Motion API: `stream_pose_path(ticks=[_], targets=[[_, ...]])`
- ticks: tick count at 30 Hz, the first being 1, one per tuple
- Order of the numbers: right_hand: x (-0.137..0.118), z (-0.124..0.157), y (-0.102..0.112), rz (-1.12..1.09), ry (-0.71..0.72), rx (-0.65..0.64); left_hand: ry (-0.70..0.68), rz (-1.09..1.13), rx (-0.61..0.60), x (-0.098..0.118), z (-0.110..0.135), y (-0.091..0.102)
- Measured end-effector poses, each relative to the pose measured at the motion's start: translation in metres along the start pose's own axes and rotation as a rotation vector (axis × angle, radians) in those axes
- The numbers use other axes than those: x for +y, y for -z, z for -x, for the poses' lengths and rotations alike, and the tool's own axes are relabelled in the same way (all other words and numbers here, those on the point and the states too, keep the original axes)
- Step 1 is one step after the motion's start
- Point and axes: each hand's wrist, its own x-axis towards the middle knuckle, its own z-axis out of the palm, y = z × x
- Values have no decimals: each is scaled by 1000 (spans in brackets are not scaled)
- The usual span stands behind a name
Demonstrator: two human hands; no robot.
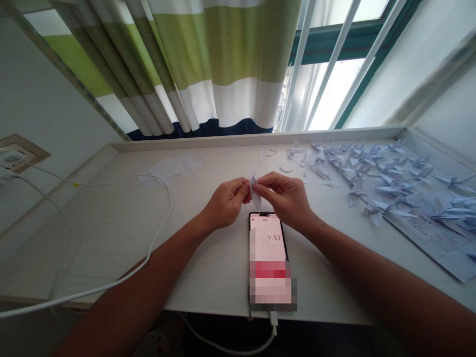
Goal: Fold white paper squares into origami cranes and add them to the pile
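My left hand [226,202] and my right hand [284,200] meet above the middle of the white desk [111,238]. Pinched between their fingertips is a small folded piece of pale paper [255,191], pointed at its lower end. Part of it is hidden by my fingers. Just below my hands lies a smartphone [266,238] with a lit screen showing a timer, its lower part pixelated. My right wrist is closest to its top edge, and neither hand touches it.
Several folded paper cranes [390,183] are heaped on a printed sheet [427,238] at the right. Paper scraps [169,168] lie at the back left. A white charging cable [156,233] crosses the desk's left side, and another [226,347] hangs below the front edge. A striped curtain [208,59] and window stand behind.
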Motion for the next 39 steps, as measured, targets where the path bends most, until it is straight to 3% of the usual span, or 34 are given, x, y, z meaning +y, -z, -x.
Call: stream_pose_path(ticks=[19,25,35,39], targets=[[-3,0,-3,-212,-154,99,33,109,-64,-9,-2,-2],[4,-1,-3,-300,-175,14,29,141,-48,-12,-2,-2],[4,-2,4,-178,-212,-114,30,108,63,-11,-5,5],[4,-1,5,-170,-297,-148,58,36,56,-10,-4,6]])
